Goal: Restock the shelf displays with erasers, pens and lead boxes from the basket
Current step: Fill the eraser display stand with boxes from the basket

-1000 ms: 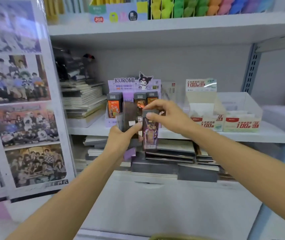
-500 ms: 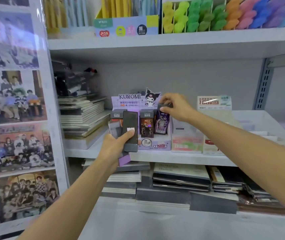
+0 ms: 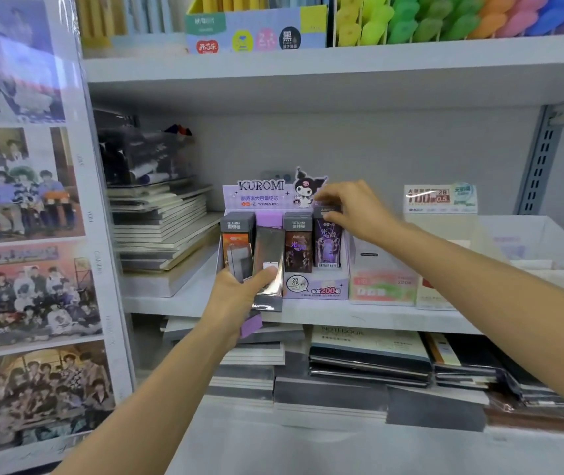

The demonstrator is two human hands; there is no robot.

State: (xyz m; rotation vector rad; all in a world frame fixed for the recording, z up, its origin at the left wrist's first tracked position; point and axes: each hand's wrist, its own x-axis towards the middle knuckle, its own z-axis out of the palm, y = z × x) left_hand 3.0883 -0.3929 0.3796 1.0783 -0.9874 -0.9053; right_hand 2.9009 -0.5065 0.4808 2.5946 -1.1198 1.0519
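We find the Kuromi display (image 3: 260, 195) at frame centre on the middle shelf (image 3: 342, 315); a notebook stack (image 3: 160, 231) left of it; cartons (image 3: 381, 289) right.

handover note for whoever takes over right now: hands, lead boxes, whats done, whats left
Left hand grips a few lead boxes in front of the Kuromi display. Right hand pinches the top of a purple lead box standing in the display's rightmost slot.
Done: that box looks seated upright.
Left: release it, then slot in the held boxes. The basket is out of view.
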